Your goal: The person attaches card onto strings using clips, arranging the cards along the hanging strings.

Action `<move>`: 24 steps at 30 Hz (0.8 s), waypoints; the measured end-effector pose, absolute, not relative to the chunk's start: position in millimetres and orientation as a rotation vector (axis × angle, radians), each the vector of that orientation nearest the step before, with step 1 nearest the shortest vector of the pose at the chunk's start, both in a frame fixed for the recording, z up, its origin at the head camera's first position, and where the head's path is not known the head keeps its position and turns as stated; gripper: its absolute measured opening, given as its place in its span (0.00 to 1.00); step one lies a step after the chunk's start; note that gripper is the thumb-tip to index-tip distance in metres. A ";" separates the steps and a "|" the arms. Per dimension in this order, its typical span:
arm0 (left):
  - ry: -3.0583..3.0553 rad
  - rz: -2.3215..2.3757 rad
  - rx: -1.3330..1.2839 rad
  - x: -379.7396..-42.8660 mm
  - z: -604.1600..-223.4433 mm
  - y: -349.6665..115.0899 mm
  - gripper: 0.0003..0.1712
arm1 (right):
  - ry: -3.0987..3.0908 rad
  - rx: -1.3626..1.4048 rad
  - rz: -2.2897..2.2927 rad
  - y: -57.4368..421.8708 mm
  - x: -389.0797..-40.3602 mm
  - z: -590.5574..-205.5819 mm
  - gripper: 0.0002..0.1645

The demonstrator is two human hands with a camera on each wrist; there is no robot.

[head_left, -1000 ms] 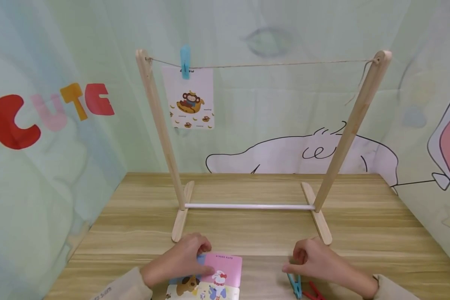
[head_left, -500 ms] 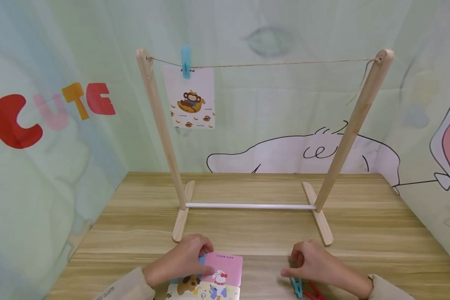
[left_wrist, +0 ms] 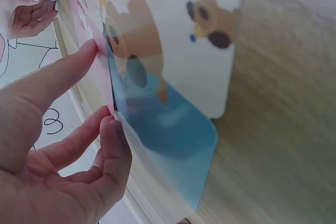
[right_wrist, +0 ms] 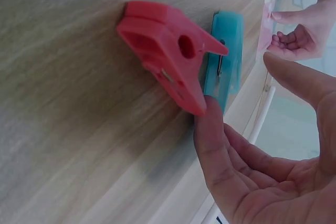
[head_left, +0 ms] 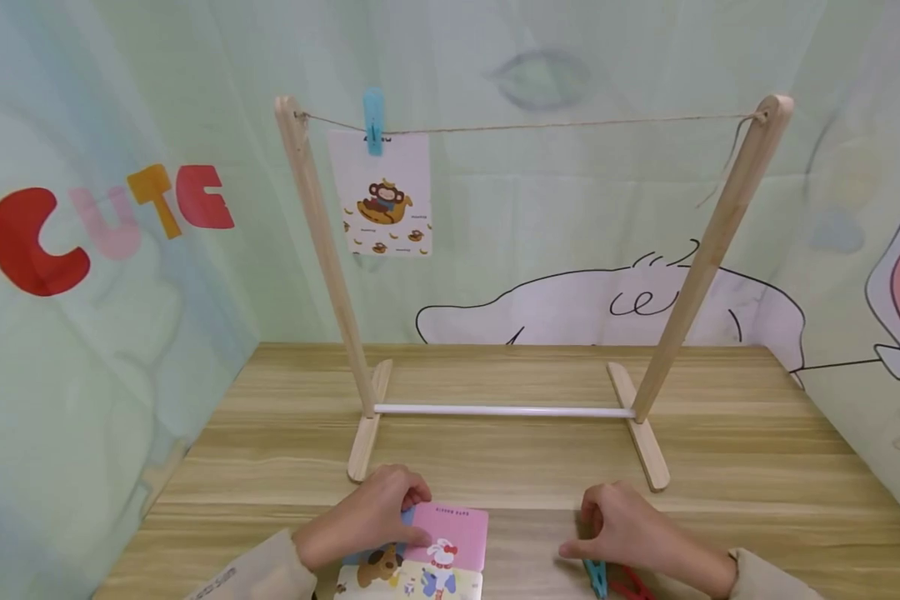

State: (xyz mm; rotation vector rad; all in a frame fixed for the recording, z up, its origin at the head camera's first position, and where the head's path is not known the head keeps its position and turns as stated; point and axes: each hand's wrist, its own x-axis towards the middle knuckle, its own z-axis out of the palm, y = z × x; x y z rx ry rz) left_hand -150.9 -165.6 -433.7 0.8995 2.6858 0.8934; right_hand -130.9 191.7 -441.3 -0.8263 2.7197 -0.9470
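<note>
My left hand (head_left: 371,512) lies over two cards on the table, its thumb on the face of a pink-topped card (head_left: 459,521) with a white rabbit and its fingertips at the far edge. Beside it lies a blue-and-white card (left_wrist: 168,124) with a brown dog, partly covered by that hand in the head view. Near the front right, my right hand (head_left: 630,529) rests with thumb and fingers apart. A blue clothespin (right_wrist: 231,51) and a red clothespin (right_wrist: 157,30) lie right at its fingertips, the red one close by the index finger.
A wooden stand (head_left: 326,258) with a white crossbar (head_left: 502,410) spans the table behind the hands. Along its string (head_left: 540,127), a blue clothespin (head_left: 373,117) holds up a monkey card (head_left: 382,204) at the left. A printed curtain (head_left: 195,308) encloses the table.
The head view has shifted slightly. Both hands keep nearly the same pose, and the cards and clothespins stay where they were.
</note>
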 end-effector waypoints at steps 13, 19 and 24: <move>2.681 0.955 0.889 -151.5 -434.8 -165.5 0.21 | 2.818 -0.814 -0.891 192.6 -128.8 -442.0 0.27; 2.666 0.970 0.866 -151.8 -435.2 -165.7 0.22 | 2.816 -0.832 -0.883 194.4 -129.9 -442.3 0.27; 2.647 0.980 0.845 -152.1 -435.5 -165.2 0.22 | 2.831 -0.840 -0.862 193.5 -130.5 -444.9 0.27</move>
